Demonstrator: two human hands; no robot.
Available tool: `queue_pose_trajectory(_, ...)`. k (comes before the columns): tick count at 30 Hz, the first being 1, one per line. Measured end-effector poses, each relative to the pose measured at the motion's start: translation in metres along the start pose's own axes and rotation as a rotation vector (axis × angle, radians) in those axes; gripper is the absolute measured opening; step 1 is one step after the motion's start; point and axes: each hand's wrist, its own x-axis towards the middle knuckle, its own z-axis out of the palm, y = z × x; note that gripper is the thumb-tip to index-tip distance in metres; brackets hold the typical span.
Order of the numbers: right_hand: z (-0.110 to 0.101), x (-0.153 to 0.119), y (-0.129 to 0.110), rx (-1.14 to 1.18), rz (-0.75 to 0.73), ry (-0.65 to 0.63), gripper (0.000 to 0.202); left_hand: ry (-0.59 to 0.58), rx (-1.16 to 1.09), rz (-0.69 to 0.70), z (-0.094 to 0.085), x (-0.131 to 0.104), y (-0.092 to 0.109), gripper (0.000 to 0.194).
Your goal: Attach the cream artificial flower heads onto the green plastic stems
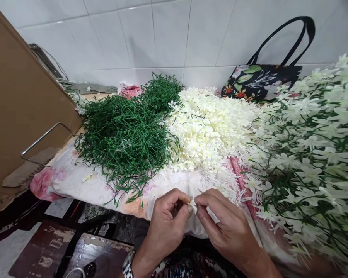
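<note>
Both hands meet at the table's front edge, thumbs and forefingers pinched close together. A small white petal piece (pixel 193 205) shows between them. My left hand (pixel 169 216), with a metal watch on its wrist, pinches its left side. Fingertips of my right hand (pixel 224 216) close on its other side; part of the piece is hidden. Beyond my hands lies a loose heap of cream-white flower heads (pixel 208 127). To its left is a tangled pile of green plastic stems (pixel 124 135). Assembled white flowers on green stems (pixel 310 166) fill the right side.
A flowered cloth (pixel 84 185) covers the table. An open cardboard box (pixel 26 96) stands at the left. Against the tiled wall rests a black floral bag (pixel 261 83). Thin white strands (pixel 220 183) lie near my right hand. A worn brown wooden surface (pixel 95 256) is below left.
</note>
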Motion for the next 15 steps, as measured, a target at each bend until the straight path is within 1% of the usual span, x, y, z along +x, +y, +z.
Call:
queue_pose_trajectory(4, 0.002, -0.004, 0.002, 0.0, -0.029, 0.0, 0.016, -0.022, 0.085, 0.08, 0.002, 0.0, 0.0, 0.014)
queue_pose_trajectory(7, 0.0, -0.007, 0.004, -0.002, -0.033, -0.009, 0.016, -0.032, 0.128, 0.082, 0.003, 0.0, 0.003, 0.016)
queue_pose_trajectory(9, -0.002, -0.007, 0.006, 0.021, -0.03, -0.013, 0.016, -0.069, 0.179, 0.1, 0.001, 0.0, 0.006, 0.016)
queue_pose_trajectory(11, -0.006, -0.007, 0.01, 0.054, -0.019, -0.008, 0.015, -0.075, 0.272, 0.161, -0.005, 0.003, 0.008, 0.017)
queue_pose_trajectory(12, -0.007, -0.006, 0.012, 0.063, -0.009, -0.002, 0.014, -0.045, 0.348, 0.21, -0.009, 0.005, 0.008, 0.019)
queue_pose_trajectory(13, -0.009, -0.006, 0.014, 0.062, 0.002, 0.009, 0.014, 0.014, 0.448, 0.262, -0.013, 0.008, 0.008, 0.021)
queue_pose_trajectory(15, -0.01, -0.006, 0.02, 0.038, 0.008, 0.036, 0.013, 0.164, 0.729, 0.357, -0.022, 0.015, 0.005, 0.024)
